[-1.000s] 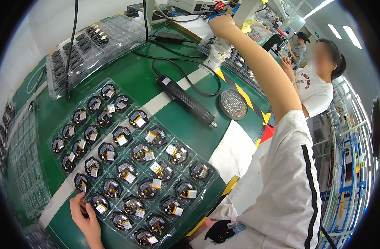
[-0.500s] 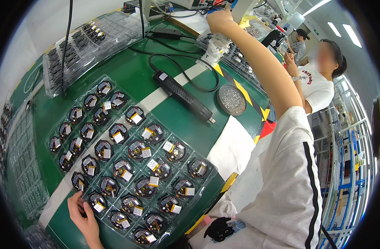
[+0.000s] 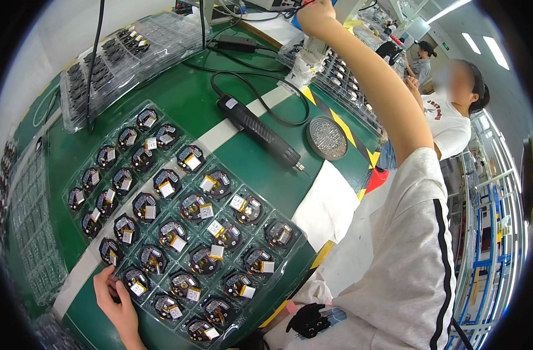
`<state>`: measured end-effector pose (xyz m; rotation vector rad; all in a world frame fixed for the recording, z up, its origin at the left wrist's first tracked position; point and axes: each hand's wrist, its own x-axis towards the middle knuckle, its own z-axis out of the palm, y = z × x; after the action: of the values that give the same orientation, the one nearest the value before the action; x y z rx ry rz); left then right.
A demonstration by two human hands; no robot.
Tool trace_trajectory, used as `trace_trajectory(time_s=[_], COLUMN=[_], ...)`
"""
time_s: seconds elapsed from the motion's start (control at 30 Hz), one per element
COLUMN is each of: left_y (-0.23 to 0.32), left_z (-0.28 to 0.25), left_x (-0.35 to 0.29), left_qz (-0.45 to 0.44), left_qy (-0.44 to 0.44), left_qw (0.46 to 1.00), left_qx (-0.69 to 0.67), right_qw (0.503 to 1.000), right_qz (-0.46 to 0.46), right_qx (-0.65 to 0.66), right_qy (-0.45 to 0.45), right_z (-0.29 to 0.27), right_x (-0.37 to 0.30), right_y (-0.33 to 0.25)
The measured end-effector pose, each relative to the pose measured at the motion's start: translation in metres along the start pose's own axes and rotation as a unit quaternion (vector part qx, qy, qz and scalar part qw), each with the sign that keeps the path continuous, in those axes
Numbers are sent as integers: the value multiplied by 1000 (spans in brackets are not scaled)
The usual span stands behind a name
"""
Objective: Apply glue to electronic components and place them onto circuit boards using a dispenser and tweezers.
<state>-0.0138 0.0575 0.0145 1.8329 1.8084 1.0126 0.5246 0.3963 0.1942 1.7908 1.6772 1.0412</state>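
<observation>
A clear plastic tray [image 3: 260,224] lies on the green table, holding several round black electronic units [image 3: 205,259] with circuit boards and silvery battery packs. At the tray's lower left edge is my left hand [image 3: 118,306]. Its fingertips touch the rim beside a corner unit [image 3: 111,252], with the thumb apart from the fingers and no unit in them. My right arm stretches far forward. My right hand [image 3: 317,18] is at the upper edge of the view, beside a blue object [image 3: 295,21] and something red; its fingers are largely cut off.
A black electric screwdriver [image 3: 257,131] with a cable lies beyond the tray, beside a round dish of small metal parts [image 3: 327,138]. A white cloth [image 3: 324,204] hangs at the table's edge. Stacked trays [image 3: 161,49] stand far left. Another person [image 3: 453,116] is at the right.
My right hand has moved slightly farther up and to the right, partly out of view. A red item now shows by it. My left hand stays at the tray's edge.
</observation>
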Motion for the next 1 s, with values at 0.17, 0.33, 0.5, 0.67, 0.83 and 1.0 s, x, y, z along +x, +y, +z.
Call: trace_trajectory(time_s=[0.17, 0.33, 0.5, 0.67, 0.83, 1.0], left_y=[0, -1, -1, 1, -1, 4], left_z=[1, -2, -1, -2, 0, -1], left_x=[2, 0, 0, -1, -1, 2], left_qz=[3, -1, 4, 1, 5, 10], left_qy=[0, 2, -1, -3, 2, -6], left_qw=[1000, 1000, 1000, 1000, 1000, 1000], left_qx=[3, 6, 2, 7, 2, 5], right_qw=[998, 986, 990, 992, 981, 990], right_qz=[39, -57, -46, 44, -2, 78], right_qx=[14, 114, 105, 62, 147, 86], right_qy=[-46, 109, 87, -99, 124, -84], right_z=[0, -5, 18, 14, 49, 36], right_x=[10, -20, -11, 19, 2, 28], right_y=[7, 12, 7, -14, -11, -25])
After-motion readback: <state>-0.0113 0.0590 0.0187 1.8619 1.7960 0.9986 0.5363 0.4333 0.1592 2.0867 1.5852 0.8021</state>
